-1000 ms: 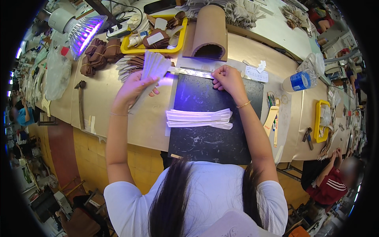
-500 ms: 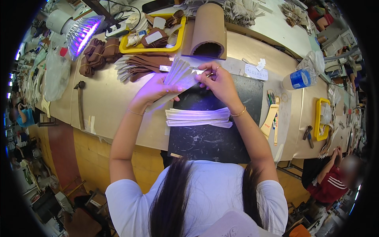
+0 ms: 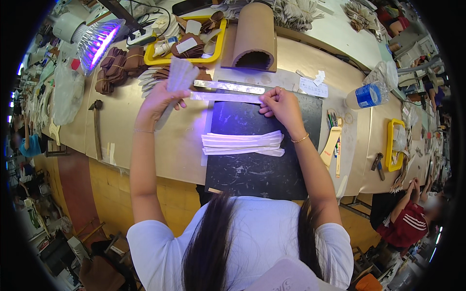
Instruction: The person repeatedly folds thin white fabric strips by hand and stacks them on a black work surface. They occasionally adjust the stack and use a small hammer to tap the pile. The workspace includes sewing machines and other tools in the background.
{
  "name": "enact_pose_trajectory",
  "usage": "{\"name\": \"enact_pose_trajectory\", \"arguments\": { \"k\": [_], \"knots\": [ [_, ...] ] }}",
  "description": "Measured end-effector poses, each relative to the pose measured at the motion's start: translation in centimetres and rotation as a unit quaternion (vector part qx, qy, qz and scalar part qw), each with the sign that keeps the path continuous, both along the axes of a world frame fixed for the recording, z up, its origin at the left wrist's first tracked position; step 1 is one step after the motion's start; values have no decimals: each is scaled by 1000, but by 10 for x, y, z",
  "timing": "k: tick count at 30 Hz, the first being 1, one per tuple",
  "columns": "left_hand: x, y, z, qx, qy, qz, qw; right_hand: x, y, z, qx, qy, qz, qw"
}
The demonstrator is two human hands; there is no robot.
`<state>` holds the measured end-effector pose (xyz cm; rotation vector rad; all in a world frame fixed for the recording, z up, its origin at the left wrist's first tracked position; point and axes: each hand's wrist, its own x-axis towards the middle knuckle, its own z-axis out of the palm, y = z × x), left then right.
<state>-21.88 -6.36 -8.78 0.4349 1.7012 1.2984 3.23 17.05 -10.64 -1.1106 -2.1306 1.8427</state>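
A pale flat strip (image 3: pixel 225 98) is stretched level between my two hands above the far part of a black board (image 3: pixel 242 177). My left hand (image 3: pixel 165 98) is closed on a fanned bundle of pale strips (image 3: pixel 182 73) and also meets the stretched strip's left end. The fingertips of my right hand (image 3: pixel 283 107) pinch its right end. Just beyond the stretched strip, a shiny flat metallic-looking bar (image 3: pixel 230 87) lies parallel to it. Nearer to me, a small stack of pale strips (image 3: pixel 242 144) rests crosswise on the board.
Brown strips (image 3: pixel 160 72) and banded brown bundles (image 3: pixel 114 68) lie far left, near a yellow tray (image 3: pixel 216 51) and a glowing lamp (image 3: pixel 99 43). A brown half-round form (image 3: pixel 255 34) stands behind the board. Rightward are a plastic bottle (image 3: pixel 367 96) and a hammer (image 3: pixel 378 166); another hammer (image 3: pixel 97 128) lies left.
My hands have moved apart: the left went leftward with the bundle, the right slightly to the right. One strip now spans the gap between them, and the metallic bar has come into view.
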Motion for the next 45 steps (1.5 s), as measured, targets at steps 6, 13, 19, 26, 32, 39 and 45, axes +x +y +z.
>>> {"name": "enact_pose_trajectory", "arguments": {
  "k": [6, 13, 19, 26, 32, 39, 45],
  "knots": [
    [2, -12, 11, 17, -18, 34, 999, -6, -3, 3, 22, -10, -10, 1000],
    [43, 3, 9, 42, -48, -61, 996, -9, -11, 21, 107, -47, 9, 993],
    [73, 26, 24, 38, -80, -97, 991, -11, -30, 22, 31, 152, 62, 986],
    [63, 18, 17, 10, -76, -149, 986, 9, -15, 13, 18, 97, 94, 991],
    [25, 8, 10, -54, 27, -91, 994, 21, -13, 5, 97, 11, 72, 993],
    [16, 14, 20, -30, 115, -16, 993, 7, -15, 9, 141, -35, 35, 989],
    [27, 7, 13, 53, -73, -57, 994, 2, -13, 5, 147, -43, 29, 988]
  ]
}}
